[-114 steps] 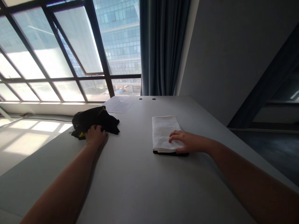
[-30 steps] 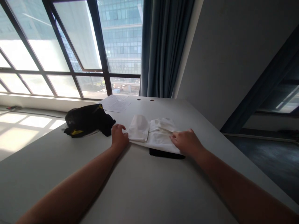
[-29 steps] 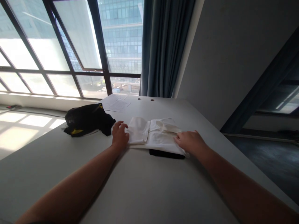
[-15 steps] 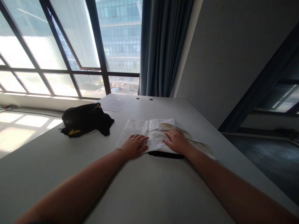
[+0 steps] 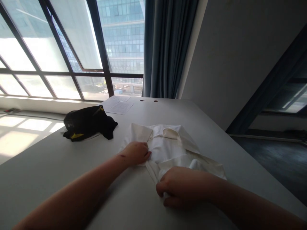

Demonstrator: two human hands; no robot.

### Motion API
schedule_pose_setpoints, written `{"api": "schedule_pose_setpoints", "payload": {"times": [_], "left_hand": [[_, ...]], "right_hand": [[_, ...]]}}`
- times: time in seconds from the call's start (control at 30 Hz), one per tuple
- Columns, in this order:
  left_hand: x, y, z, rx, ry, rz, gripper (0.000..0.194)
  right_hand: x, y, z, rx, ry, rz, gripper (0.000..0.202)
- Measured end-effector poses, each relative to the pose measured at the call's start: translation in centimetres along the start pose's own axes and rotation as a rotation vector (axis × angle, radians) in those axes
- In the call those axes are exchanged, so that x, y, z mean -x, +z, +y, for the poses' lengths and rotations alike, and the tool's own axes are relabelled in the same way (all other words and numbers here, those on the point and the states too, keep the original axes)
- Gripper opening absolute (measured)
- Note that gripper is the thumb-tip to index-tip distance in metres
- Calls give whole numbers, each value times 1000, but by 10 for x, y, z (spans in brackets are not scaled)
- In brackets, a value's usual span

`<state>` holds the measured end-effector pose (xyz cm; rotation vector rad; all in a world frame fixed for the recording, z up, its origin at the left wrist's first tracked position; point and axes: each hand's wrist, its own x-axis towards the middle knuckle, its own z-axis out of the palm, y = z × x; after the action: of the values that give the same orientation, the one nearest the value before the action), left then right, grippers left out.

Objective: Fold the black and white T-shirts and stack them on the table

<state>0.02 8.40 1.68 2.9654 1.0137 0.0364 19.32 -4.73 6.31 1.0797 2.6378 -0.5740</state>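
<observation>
A white garment (image 5: 165,148), creased and partly folded, lies on the table in front of me; I cannot tell its exact kind. A small cream flap (image 5: 171,133) stands up near its far side. My left hand (image 5: 137,153) is closed on the near left part of the cloth, its fingers curled in. Closer to me, my right hand (image 5: 178,187) grips the near edge and draws it toward my body. Between the two hands the fabric is stretched into narrow folds. Some fingertips of both hands are hidden.
A crumpled black garment (image 5: 88,124) with yellow patches lies on the left of the table (image 5: 129,204). Papers (image 5: 118,106) rest at the far end, near two round holes. Beyond are windows and a blue-grey curtain (image 5: 168,48); a wall stands at the right.
Both hands lay flat on the garment before and have now closed on it. The right hand has come toward me, pulling the near edge along. A black strip there is out of sight.
</observation>
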Motion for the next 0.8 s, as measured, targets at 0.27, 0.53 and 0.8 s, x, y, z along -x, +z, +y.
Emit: {"api": "schedule_pose_setpoints", "payload": {"times": [0.27, 0.53, 0.8], "left_hand": [[13, -4, -1, -149, -428, -120, 40], [-10, 20, -12, -152, -36, 16, 22], [-2, -36, -7, -93, -417, 249, 23]], "right_hand": [[-7, 7, 17, -96, 233, -35, 24], [-18, 10, 24, -136, 120, -45, 15], [0, 8, -20, -267, -182, 168, 9]]}}
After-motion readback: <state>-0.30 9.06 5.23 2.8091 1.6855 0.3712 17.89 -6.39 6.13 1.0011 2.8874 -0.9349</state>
